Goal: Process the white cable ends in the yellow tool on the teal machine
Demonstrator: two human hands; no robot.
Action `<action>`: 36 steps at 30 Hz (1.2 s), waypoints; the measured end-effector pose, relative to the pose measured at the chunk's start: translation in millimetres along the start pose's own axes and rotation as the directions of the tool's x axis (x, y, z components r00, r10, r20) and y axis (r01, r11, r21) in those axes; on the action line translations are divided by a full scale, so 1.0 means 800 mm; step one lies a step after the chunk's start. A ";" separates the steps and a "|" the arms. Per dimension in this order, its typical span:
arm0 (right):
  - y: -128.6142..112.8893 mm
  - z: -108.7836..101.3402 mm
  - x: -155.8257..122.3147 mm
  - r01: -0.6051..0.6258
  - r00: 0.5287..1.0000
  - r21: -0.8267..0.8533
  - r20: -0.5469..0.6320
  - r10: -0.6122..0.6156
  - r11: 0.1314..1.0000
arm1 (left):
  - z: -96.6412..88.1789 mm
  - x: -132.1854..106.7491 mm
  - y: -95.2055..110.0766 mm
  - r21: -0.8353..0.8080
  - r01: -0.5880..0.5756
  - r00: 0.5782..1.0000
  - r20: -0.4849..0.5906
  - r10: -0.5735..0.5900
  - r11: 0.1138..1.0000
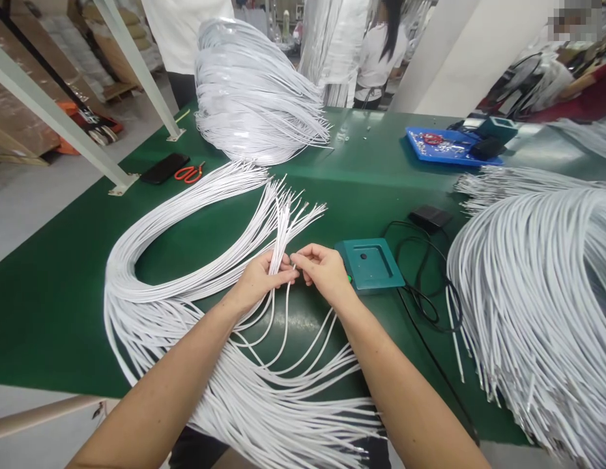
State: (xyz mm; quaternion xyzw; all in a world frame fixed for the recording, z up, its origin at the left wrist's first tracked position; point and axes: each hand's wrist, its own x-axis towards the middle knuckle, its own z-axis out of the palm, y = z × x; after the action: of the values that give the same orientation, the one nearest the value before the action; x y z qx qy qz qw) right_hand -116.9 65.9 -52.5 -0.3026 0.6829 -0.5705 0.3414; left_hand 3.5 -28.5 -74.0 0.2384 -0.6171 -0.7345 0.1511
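My left hand (264, 275) is closed around a small bunch of white cables (282, 231), whose ends point up and away from me. Close beside it, my right hand (323, 268) pinches the end of one single white cable (287, 306) that hangs down in a loop. The fingertips of both hands almost meet. A large curved bundle of white cables (122, 267) lies on the green table to the left, and its loose ends run beneath my forearms. Just right of my right hand sits a small teal device (371, 264) with a recessed top.
A tall cable bundle (254, 85) stands at the back, another heap (532, 280) at the right. Orange-handled scissors (189, 173) and a black phone-like object (165, 168) lie back left. A blue tray (449, 146) holds small parts. Black cords (425, 286) trail beside the device. People stand beyond the table.
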 end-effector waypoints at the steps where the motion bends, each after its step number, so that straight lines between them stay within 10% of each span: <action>1: -0.001 0.000 0.000 -0.009 1.000 0.030 0.007 0.008 1.000 | 0.000 0.000 0.000 0.003 -0.005 1.000 -0.001 0.005 1.000; 20: 0.000 0.004 0.002 -0.216 0.973 0.432 0.171 0.156 0.875 | -0.003 0.002 -0.010 -0.047 -0.092 0.994 -0.062 0.089 0.995; 36: -0.006 -0.001 -0.001 -0.324 0.931 0.343 0.278 0.234 0.882 | 0.003 -0.007 -0.003 0.039 -0.115 0.992 0.056 0.112 0.993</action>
State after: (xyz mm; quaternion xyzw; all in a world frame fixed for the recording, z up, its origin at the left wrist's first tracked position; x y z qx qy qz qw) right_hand -117.3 66.1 -47.8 -0.1915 0.5510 -0.5984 0.5492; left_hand 6.7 -23.0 -74.7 0.1861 -0.6487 -0.7178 0.1709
